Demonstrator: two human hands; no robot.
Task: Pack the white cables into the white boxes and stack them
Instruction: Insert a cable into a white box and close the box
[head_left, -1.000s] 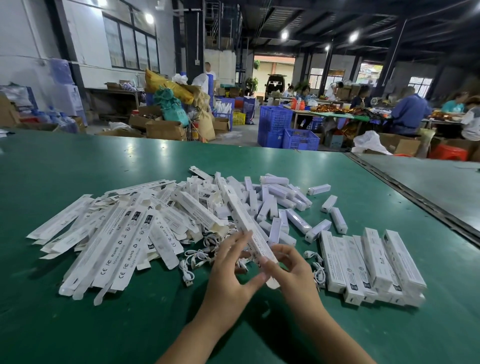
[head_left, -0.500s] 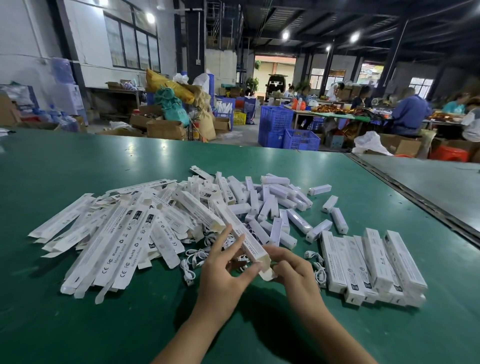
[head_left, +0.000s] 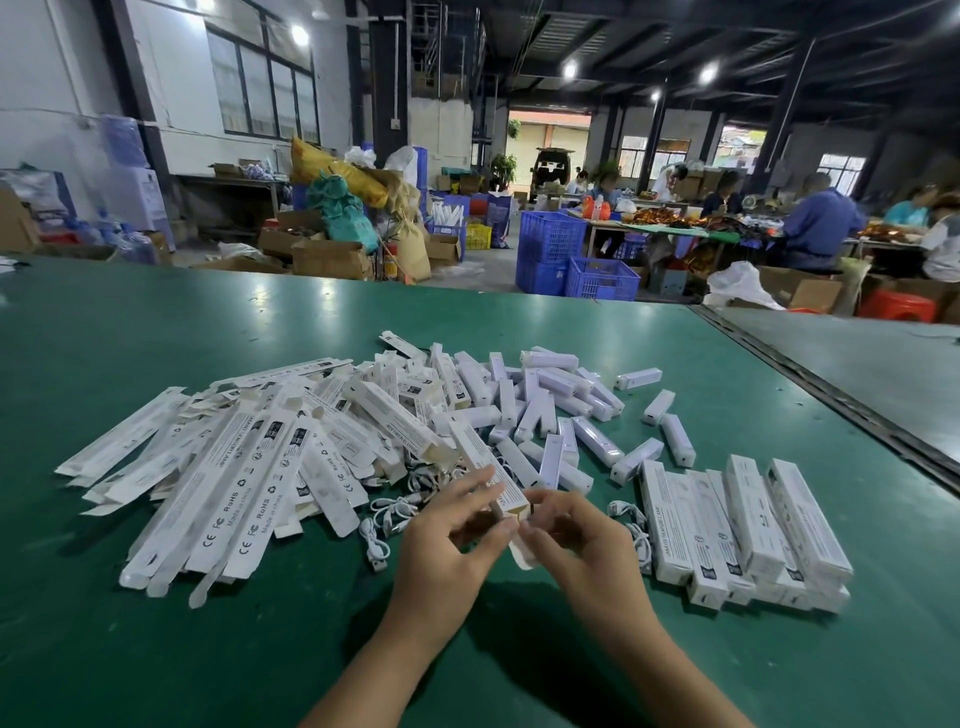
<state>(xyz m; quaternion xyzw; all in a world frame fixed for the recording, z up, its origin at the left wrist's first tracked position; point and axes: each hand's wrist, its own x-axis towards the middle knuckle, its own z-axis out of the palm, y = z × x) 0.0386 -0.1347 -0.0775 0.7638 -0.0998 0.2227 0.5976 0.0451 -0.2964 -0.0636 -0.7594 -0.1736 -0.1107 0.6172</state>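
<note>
Both hands meet at the near end of a long white box (head_left: 480, 460) that points away from me over the green table (head_left: 156, 649). My left hand (head_left: 452, 540) pinches that open end between thumb and fingers. My right hand (head_left: 576, 540) pinches the box's end flap (head_left: 522, 556) beside it. Coiled white cables (head_left: 387, 519) lie just left of my hands, and another white cable (head_left: 631, 519) lies to the right. A stack of closed white boxes (head_left: 743, 525) sits on the right.
A heap of flat, unfolded white boxes (head_left: 223, 478) covers the left of the table. Several small white devices (head_left: 566, 410) lie scattered behind my hands. A metal seam (head_left: 831, 395) runs along the right. Blue crates (head_left: 571, 254) and seated workers (head_left: 815, 223) are beyond the table.
The box has slid toward me and now lies flatter and shorter in view. Both hands have closed in on its near end, and the right fingers have taken the flap.
</note>
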